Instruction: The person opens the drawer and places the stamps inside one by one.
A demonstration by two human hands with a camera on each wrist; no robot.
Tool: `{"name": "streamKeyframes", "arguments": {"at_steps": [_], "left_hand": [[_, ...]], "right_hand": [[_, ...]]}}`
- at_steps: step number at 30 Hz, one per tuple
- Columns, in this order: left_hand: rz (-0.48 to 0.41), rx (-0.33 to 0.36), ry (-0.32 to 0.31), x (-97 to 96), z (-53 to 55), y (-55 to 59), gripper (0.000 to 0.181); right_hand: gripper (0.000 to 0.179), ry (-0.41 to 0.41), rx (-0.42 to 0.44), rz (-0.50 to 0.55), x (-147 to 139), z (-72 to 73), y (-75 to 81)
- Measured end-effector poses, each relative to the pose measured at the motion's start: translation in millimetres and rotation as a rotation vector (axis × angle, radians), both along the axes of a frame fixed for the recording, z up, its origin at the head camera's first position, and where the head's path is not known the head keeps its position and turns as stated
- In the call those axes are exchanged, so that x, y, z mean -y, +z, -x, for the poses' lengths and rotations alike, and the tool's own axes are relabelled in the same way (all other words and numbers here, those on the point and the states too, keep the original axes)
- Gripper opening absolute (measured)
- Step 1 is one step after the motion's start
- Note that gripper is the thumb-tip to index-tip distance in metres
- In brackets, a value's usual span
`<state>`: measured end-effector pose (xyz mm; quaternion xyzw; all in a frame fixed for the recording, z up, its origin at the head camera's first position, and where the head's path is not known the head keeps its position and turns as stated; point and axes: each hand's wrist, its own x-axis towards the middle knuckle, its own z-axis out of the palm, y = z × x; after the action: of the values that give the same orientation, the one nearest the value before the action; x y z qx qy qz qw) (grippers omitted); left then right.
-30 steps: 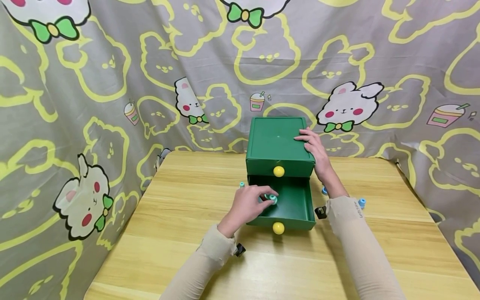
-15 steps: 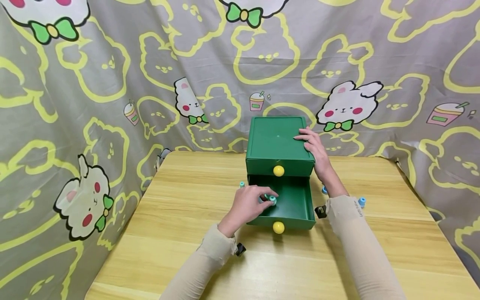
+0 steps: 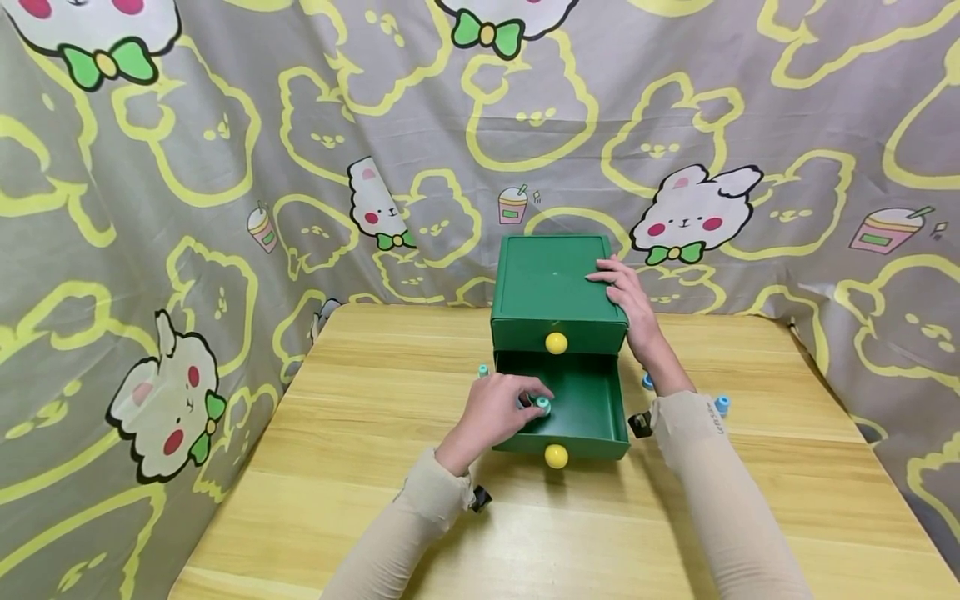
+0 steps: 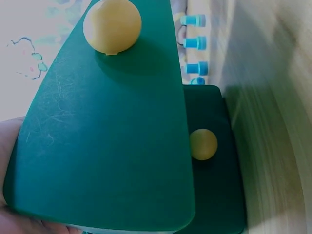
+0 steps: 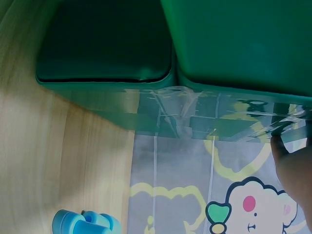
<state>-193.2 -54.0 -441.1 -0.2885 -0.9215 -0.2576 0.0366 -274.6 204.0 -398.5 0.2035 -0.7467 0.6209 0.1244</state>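
Observation:
In the head view a green drawer cabinet (image 3: 555, 275) stands on the table with a drawer (image 3: 596, 408) pulled out below its top one. My left hand (image 3: 495, 408) reaches over that drawer's left side, thumb and finger at a small teal cylinder (image 3: 542, 406) with a ring-shaped end. Part of the grip is hidden by the hand. My right hand (image 3: 633, 304) rests on the cabinet's right side, fingertips over the top edge. In the left wrist view the pulled-out drawer's yellow knob (image 4: 112, 27) is close, with a lower drawer's knob (image 4: 203, 144) beneath.
A teal cylinder (image 3: 483, 370) stands left of the cabinet. Blue pieces (image 3: 722, 405) stand on its right, partly behind my right arm. Several blue cylinders (image 4: 196, 43) line up beyond the cabinet in the left wrist view. A patterned curtain (image 3: 420, 125) hangs behind the table.
The teal cylinder at my left fingertips has shifted slightly down and left. My right hand stays on the cabinet, and the drawer has not moved.

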Motion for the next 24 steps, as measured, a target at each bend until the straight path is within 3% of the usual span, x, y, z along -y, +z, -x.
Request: {"name": "streamKeyframes", "arguments": {"at_steps": [24], "left_hand": [[0.115, -0.016, -0.006, -3.4, 1.8, 2.8, 0.015]], "right_hand": [[0.040, 0.005, -0.006, -0.012, -0.3, 0.4, 0.4]]}}
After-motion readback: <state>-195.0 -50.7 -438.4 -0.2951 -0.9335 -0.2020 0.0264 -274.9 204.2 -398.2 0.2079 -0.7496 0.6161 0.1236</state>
